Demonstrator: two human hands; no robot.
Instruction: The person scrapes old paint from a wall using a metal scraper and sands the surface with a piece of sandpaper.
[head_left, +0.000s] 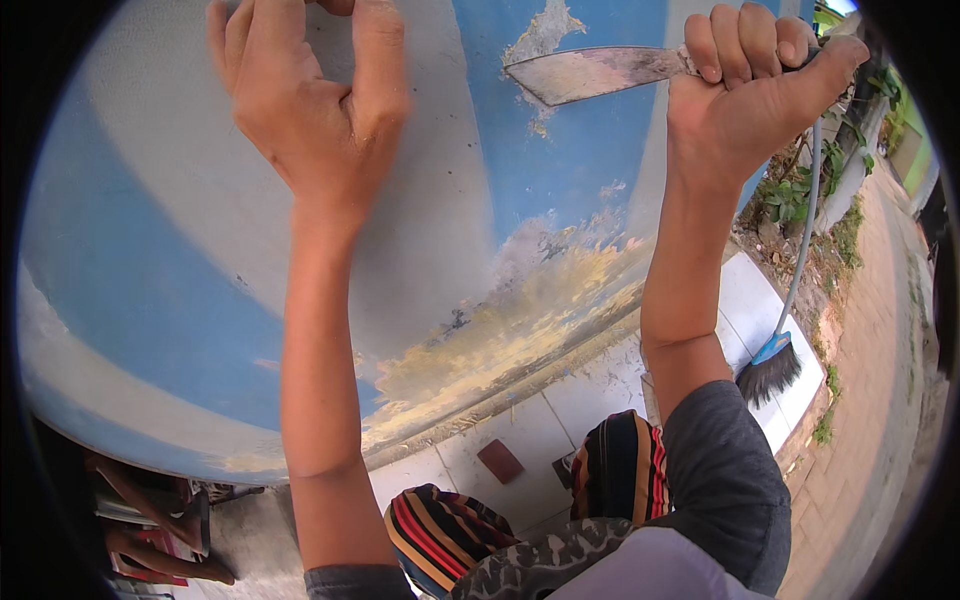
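A putty knife (592, 73) is in my right hand (750, 97), its handle mostly covered by the curled fingers. The paint-smeared blade points left, over or against a flaked patch (546, 34) of the wall; contact cannot be told. Blue and grey bands cover this painted wall (420, 187). My left hand (315, 97) is raised in front of a grey band, dusty, with thumb and fingers bent and the fingertips cut off by the top edge. Lower down, a wide strip of peeled paint (510, 300) shows yellowish and grey layers along the wall's foot.
White tiles (525, 420) below hold paint debris, a reddish-brown rectangular piece (500, 460) and a small dark object (564, 471) by my knee. A broom (771, 367) stands at right, beside plants (787, 195) and a paved path (855, 390). Another person's legs (161, 540) show lower left.
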